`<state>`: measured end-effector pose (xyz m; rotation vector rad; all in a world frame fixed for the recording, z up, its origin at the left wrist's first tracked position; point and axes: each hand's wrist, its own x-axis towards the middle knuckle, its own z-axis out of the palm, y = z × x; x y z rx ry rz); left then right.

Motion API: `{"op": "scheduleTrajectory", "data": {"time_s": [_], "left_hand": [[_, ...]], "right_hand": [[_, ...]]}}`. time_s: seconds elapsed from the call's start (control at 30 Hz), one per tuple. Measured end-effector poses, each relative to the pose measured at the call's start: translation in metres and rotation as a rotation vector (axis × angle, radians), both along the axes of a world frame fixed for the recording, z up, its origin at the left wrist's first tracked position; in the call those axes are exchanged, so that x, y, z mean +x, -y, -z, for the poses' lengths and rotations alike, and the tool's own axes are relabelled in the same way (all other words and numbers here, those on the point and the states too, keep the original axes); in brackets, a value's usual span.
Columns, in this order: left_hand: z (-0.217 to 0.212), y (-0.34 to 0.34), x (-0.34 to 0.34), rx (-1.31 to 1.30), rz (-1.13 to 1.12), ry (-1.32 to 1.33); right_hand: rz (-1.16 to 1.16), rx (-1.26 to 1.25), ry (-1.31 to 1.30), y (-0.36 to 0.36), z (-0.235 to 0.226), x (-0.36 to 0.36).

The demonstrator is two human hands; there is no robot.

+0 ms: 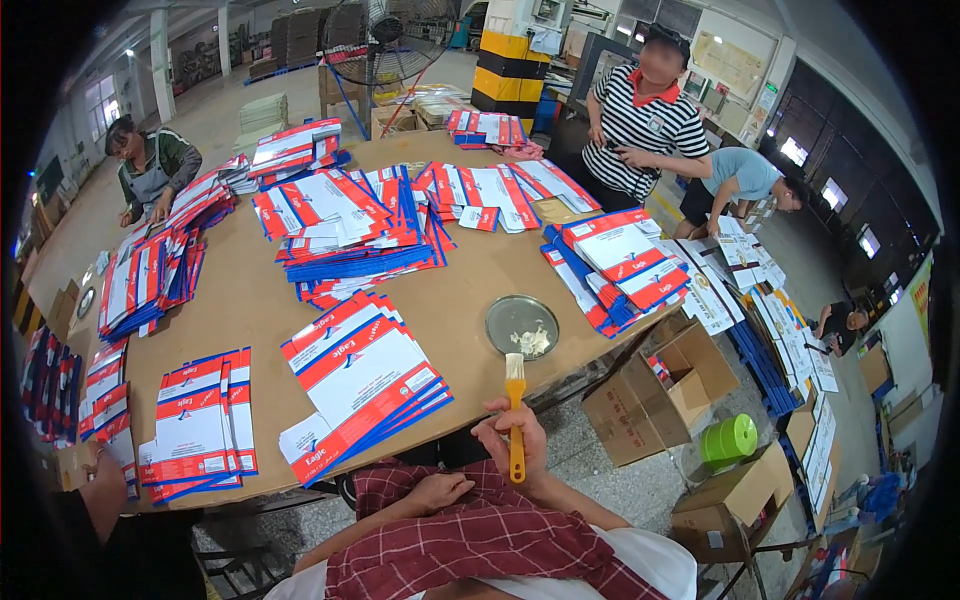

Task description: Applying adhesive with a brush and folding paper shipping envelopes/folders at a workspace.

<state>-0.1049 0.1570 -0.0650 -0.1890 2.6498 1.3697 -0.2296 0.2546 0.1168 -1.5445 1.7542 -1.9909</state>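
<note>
My right hand point(522, 447) is closed round the yellow handle of a paste brush point(516, 420), its pale bristles pointing up toward the table edge. Just beyond the bristles, a round metal plate point(495, 325) carries a lump of whitish paste point(534, 342). My left hand point(442, 491) rests on the red plaid apron point(440, 545) over my lap, fingers curled together, and I see nothing in them. Ahead of my hands a fanned stack of flat red, white and blue printed cardboard sheets point(370, 375) lies on the brown table point(470, 270).
More cardboard piles point(345, 215) cover the far side, with another stack point(625, 260) at right and a smaller one point(205, 425) at left. A co-worker's hand point(105, 490) touches sheets at the left edge. A person in stripes point(650, 120) stands beyond. Open cartons point(640, 410) and a green spool point(728, 440) stand right.
</note>
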Motion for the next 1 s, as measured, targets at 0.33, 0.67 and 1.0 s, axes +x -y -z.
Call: {"op": "scheduleTrajectory", "data": {"time_s": [0.33, 0.67, 1.0], "left_hand": [[0.001, 0.001, 0.000, 0.004, 0.021, -0.021], [0.000, 0.000, 0.001, -0.010, 0.008, -0.038], [0.013, -0.001, 0.002, 0.024, -0.022, -0.054]], "right_hand": [[0.020, -0.001, -0.030, 0.001, -0.004, 0.002], [0.028, -0.021, -0.032, 0.000, -0.003, 0.003], [0.028, -0.043, -0.040, 0.000, 0.000, 0.003]]}}
